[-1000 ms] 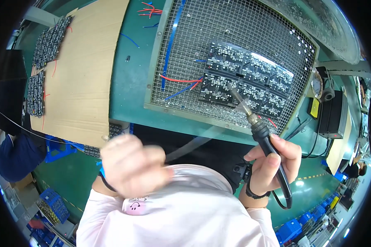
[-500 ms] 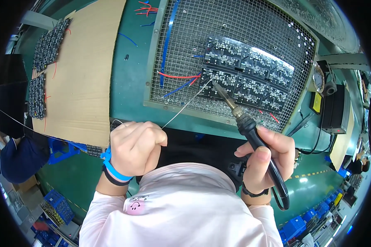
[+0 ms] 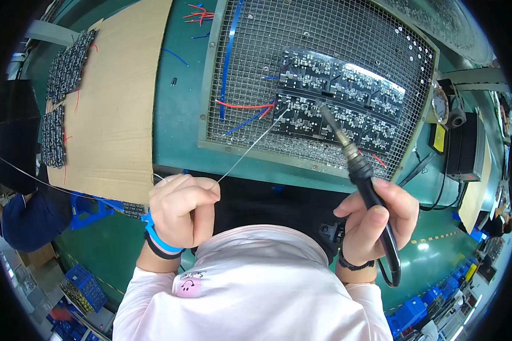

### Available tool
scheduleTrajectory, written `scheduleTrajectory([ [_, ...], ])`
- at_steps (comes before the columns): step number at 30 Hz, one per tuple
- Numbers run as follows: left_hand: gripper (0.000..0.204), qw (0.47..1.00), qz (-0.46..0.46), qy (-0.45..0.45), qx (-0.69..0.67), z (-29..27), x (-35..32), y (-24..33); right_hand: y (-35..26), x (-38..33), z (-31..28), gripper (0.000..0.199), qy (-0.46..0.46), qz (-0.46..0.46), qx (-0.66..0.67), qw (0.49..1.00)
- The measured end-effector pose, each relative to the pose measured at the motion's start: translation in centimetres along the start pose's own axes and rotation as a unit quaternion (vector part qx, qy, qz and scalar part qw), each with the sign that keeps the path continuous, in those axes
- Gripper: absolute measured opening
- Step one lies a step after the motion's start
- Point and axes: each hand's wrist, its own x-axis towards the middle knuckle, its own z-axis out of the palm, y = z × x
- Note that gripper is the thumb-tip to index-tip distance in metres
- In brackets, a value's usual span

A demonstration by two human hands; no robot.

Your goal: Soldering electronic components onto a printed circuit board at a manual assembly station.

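My left hand (image 3: 185, 207) is closed around a thin strand of solder wire (image 3: 246, 152), whose far end reaches the left part of the nearer circuit board (image 3: 301, 122). In my right hand (image 3: 378, 219) is a black-handled soldering iron (image 3: 365, 173). Its metal tip points up and left, over the middle of that board, away from the wire's end. A second black circuit board (image 3: 310, 71) lies just beyond, and both rest on a metal mesh tray (image 3: 261, 40). Red wires (image 3: 247, 105) and blue wires (image 3: 244, 123) stick out from the boards' left edge.
On the left, a cardboard sheet (image 3: 116, 96) carries more circuit boards (image 3: 68, 68). Loose red wires (image 3: 199, 16) lie beyond the tray's left side. At the right stand a black box (image 3: 465, 148) with a cable and a small round dish (image 3: 440, 107). Another person (image 3: 34, 221) is at far left.
The soldering iron's tip has moved right, away from the wire's end on the board. My left hand has shifted slightly left and down with the solder wire.
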Motion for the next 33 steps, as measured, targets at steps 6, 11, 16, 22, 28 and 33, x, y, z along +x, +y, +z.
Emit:
scheduleTrajectory([
  [6, 0.031, 0.992, 0.057, -0.099, -0.051, 1.0, 1.6, 1.8, 0.4, 0.9, 2.2, 0.050, 0.026, 0.024, 0.046, 0.998],
  [11, 0.029, 0.988, 0.069, -0.131, -0.053, 2.5, 2.2, 3.1, 0.0, 1.3, 1.2, 0.071, 0.023, 0.099, 0.178, 0.979],
  [16, 0.027, 0.994, 0.076, 0.007, 0.079, 2.0, 1.8, 3.0, -0.1, 1.3, 1.3, 0.061, 0.101, 0.087, 0.156, 0.979],
  [22, 0.027, 0.971, 0.012, 0.108, 0.213, 0.1, 1.5, 2.0, 1.2, 1.4, -0.4, 0.034, 0.053, 0.016, 0.141, 0.988],
  [28, 0.024, 0.971, 0.001, 0.110, 0.214, -0.2, 1.4, 1.7, 0.3, 1.8, 0.7, 0.023, 0.014, 0.059, 0.087, 0.994],
  [33, 0.023, 0.973, 0.005, 0.103, 0.209, -0.5, 1.3, 1.6, -0.5, 2.1, 1.8, 0.025, 0.034, 0.059, 0.022, 0.997],
])
